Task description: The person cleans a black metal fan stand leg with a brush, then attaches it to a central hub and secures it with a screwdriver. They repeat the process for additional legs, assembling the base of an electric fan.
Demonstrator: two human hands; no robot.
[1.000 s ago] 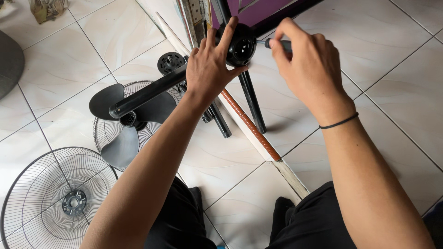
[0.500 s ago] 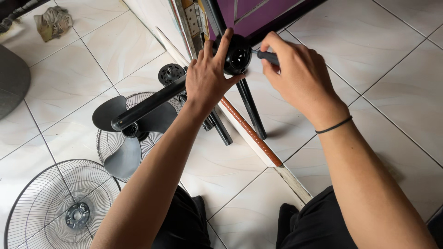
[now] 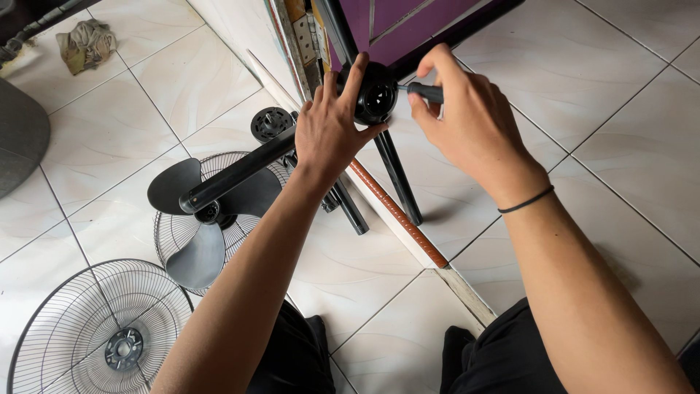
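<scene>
— Black plastic, that round part?

— Yes. It is the black housing (image 3: 377, 93), and my left hand (image 3: 332, 135) is wrapping it from the left: thumb lying along its lower edge, fingers spreading over the top and back. The open face is pointing up at me, so the housing is sitting just past my fingertips rather than deep in the palm.

— And the other hand?

— My right hand (image 3: 467, 120) is closing around the black handle of a screwdriver (image 3: 423, 91). The shaft is running left from my fist, and its tip is meeting the right rim of the housing. Both hands are closing firmly, one on each thing.

— What is around you?

— I am sitting on a tile floor (image 3: 627, 124). A black tube (image 3: 237, 171) is stretching away under my left wrist, and two thinner black legs (image 3: 397, 179) are slanting down beneath the housing. Left of them a fan blade (image 3: 193, 248) is resting on one wire grille (image 3: 171, 237), and a second grille (image 3: 102, 335) is lying nearer my knee. A crumpled rag (image 3: 86, 44) is lying far off, top left.
</scene>
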